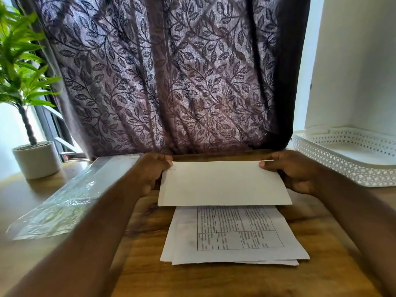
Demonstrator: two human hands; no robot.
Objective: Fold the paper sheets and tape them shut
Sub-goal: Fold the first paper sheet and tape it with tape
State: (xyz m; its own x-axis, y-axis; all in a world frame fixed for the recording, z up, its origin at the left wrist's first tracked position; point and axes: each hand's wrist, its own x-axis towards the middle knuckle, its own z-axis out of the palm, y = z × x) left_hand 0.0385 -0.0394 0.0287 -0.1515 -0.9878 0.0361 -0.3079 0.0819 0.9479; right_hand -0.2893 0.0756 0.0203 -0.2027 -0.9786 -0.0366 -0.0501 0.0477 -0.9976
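A folded white paper sheet [222, 183] is held up above the wooden table [150, 275], its blank side toward me. My left hand [151, 168] pinches its upper left corner and my right hand [287, 170] pinches its upper right corner. Below it a small stack of printed sheets [235, 234] with a table of text lies flat on the wood, partly hidden by the held sheet. No tape is visible.
A clear plastic sleeve [64, 202] lies at the left. A potted green plant [36, 159] stands at the far left. A white perforated tray [347, 155] sits at the right. A dark leaf-patterned curtain [171, 78] hangs behind the table.
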